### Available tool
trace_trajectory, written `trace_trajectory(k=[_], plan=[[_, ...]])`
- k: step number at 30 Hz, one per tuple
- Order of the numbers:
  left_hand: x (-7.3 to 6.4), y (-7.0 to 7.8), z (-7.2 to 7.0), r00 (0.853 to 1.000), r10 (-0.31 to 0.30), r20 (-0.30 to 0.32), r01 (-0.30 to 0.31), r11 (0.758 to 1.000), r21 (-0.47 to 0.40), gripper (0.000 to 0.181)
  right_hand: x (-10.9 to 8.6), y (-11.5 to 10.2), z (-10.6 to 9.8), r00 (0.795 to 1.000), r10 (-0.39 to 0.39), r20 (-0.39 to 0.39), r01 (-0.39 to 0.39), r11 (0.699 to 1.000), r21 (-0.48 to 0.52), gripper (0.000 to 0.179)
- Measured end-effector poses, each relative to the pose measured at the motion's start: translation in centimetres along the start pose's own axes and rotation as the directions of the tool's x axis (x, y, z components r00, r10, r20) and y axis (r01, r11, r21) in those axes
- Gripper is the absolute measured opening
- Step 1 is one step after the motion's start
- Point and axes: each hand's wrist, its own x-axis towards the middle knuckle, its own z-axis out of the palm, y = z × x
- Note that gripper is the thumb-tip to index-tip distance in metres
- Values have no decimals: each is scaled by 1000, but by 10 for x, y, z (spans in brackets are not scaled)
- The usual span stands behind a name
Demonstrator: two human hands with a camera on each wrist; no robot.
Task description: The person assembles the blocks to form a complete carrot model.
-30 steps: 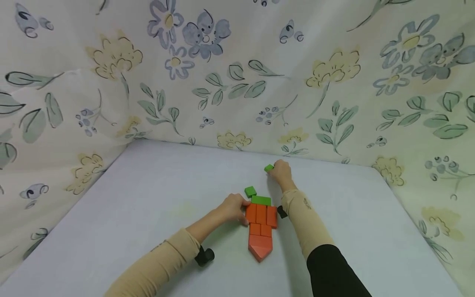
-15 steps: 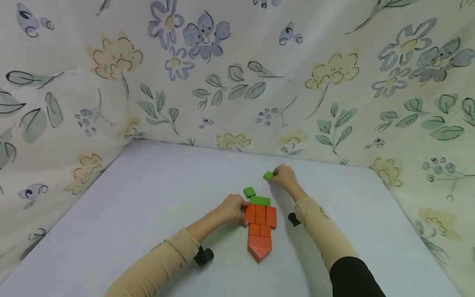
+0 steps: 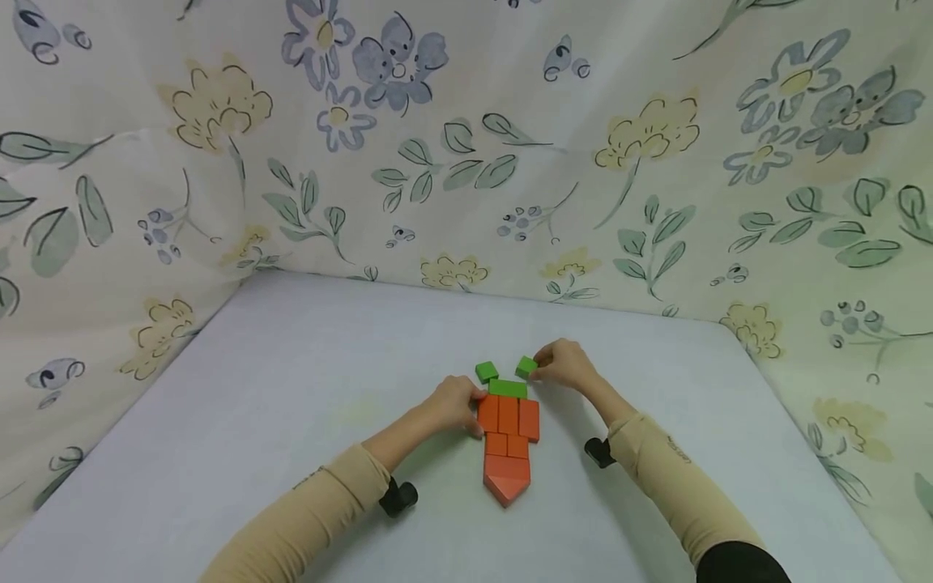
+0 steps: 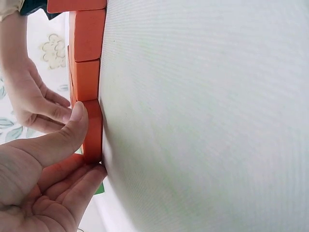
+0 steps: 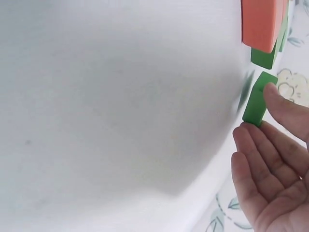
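Observation:
Orange and green blocks lie together on the white table. My left hand [image 3: 453, 405] holds the leftmost orange block [image 3: 487, 414] at the shape's left edge, its thumb and fingers at that block's corners. In the right wrist view, my right hand [image 5: 273, 159] pinches a small green block [image 5: 258, 99] between thumb and fingertips, a little off the table with a shadow beside it. A second small green block [image 3: 487, 372] sits at the far left corner of the long green block [image 3: 508, 389]. Below the orange rows is a pointed orange block [image 3: 506, 479], tip towards me.
The white tabletop [image 3: 306, 348] spreads around the blocks. Flower-patterned cloth [image 3: 452, 194] hangs behind and at the sides. Black wrist cameras sit under both forearms, the left one [image 3: 398, 496] near the table surface.
My right hand has brought the small green block towards me from the back, near the long green block's right end. My left hand stays at the orange block.

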Motion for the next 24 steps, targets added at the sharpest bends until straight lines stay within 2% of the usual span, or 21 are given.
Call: trace_trajectory(k=[11,24], plan=[[-1,2,-1,1000,-5,-3,5,1000,17,64,-12,-1,4,1000,-3,23,3,1000,-7,33],[-2,3,-1,1000,5,-11,-5,1000,22,65,-13,-3,6,999,-27,24,27,999,-18,32]])
